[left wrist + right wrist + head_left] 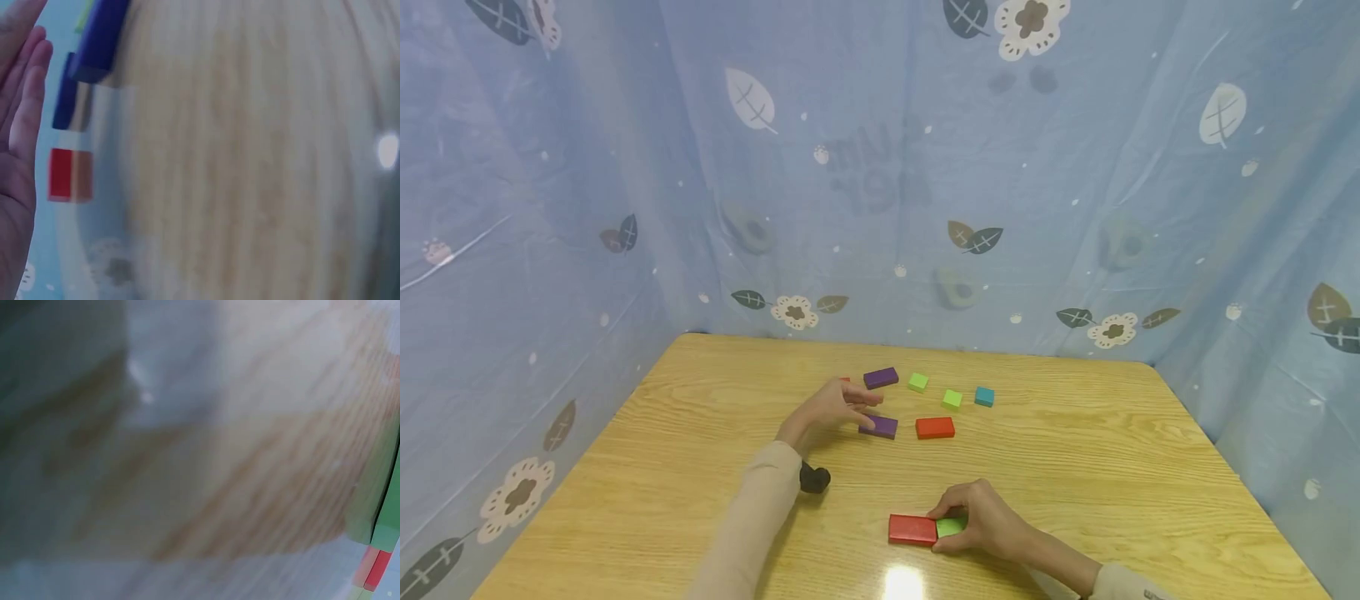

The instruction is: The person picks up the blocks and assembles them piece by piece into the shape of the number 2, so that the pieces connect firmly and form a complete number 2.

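Note:
My right hand [983, 521] pinches a small lime-green block [951, 527] between thumb and fingers. The green block stands end to end with a longer red block [912, 530] on the table. In the right wrist view, a green block [389, 515] shows at the right edge; the hand itself is out of that view. My left hand [833, 406] hovers by a purple block [883, 428], its thumb overlapping it in the head view. Its fingers [28, 119] look straight in the left wrist view, with nothing held, beside the purple block [100, 47].
Farther back lie another purple block [881, 378], two green blocks [918, 382], a blue block [985, 397] and a red block [935, 428]. One more red block [845, 380] is mostly hidden behind the left hand. A patterned blue curtain [880, 250] surrounds the wooden table [1075, 450].

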Demonstrator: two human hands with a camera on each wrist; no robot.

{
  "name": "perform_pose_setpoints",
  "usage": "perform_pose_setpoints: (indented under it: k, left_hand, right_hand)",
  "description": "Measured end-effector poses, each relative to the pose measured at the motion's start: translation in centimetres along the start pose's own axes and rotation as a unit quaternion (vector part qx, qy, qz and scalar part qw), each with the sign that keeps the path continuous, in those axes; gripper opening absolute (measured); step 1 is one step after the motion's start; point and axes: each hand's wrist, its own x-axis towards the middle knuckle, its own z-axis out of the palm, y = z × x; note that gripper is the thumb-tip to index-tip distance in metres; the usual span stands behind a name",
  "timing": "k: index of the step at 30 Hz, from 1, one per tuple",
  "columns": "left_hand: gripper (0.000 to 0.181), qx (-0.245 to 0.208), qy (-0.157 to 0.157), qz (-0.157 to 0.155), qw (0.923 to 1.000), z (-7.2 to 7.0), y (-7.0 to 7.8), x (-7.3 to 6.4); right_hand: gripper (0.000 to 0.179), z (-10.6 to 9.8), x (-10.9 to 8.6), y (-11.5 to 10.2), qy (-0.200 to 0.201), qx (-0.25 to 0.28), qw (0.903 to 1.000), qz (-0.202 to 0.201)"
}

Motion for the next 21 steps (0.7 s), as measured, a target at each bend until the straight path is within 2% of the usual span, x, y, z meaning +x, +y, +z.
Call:
perform_pose_setpoints:
  k: [2,5,9,15,18,21]
  left_hand:
    - [0.046,0.011,-0.001,-0.016,0.9998,0.09,-0.36,0.02]
    - [0.043,0.067,-0.002,-0.026,0.9974,0.17,-0.66,0.08]
    - [0.035,0.139,0.003,-0.005,0.9902,0.19,-0.58,0.31]
    - [0.031,0.201,0.011,0.015,0.9795,0.28,-0.44,0.55]
    - [0.031,0.208,0.019,0.028,0.9775,0.44,-0.57,0.45]
    - [0.032,0.177,0.035,0.029,0.9831,0.68,-0.72,0.12]
  right_hand:
    - [0.025,0.00,0.01,0.05,0.000,0.002,1.0000,0.001]
    - [0.025,-0.05,0.02,0.10,-0.001,0.005,1.0000,0.001]
    - [0.025,-0.08,0.10,0.09,0.000,0.006,1.0000,-0.001]
    - [0.026,-0.03,0.14,0.10,-0.001,-0.001,1.0000,-0.003]
    - [0.026,0.01,0.09,0.15,0.000,-0.004,1.0000,0.000]
    - [0.026,0.05,-0.02,0.15,0.001,-0.001,1.0000,0.002]
